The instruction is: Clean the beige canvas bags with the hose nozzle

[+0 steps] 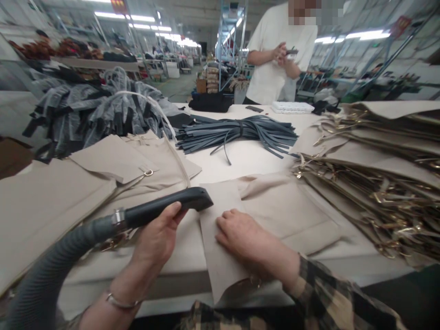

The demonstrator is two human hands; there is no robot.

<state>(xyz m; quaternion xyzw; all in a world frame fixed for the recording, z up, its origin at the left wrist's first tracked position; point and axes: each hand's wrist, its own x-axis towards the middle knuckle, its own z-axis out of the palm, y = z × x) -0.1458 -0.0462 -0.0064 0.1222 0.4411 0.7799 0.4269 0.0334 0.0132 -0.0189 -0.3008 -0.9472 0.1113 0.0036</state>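
My left hand is closed round a black vacuum-style nozzle, which is clamped to a ribbed grey hose running off at the lower left. The nozzle's tip points right, close to the edge of a beige bag piece in front of me. On that piece rests my right hand, fingers bent and pressed on the material; whether they pinch a fold is hidden. The piece's right part is creased, and a bit of metal hardware glints under its near edge.
Beige bag pieces with metal rings lie at left, and a tall stack of them at right. A bundle of dark straps spans the middle. Plastic-wrapped items sit back left. A person in white stands across the table.
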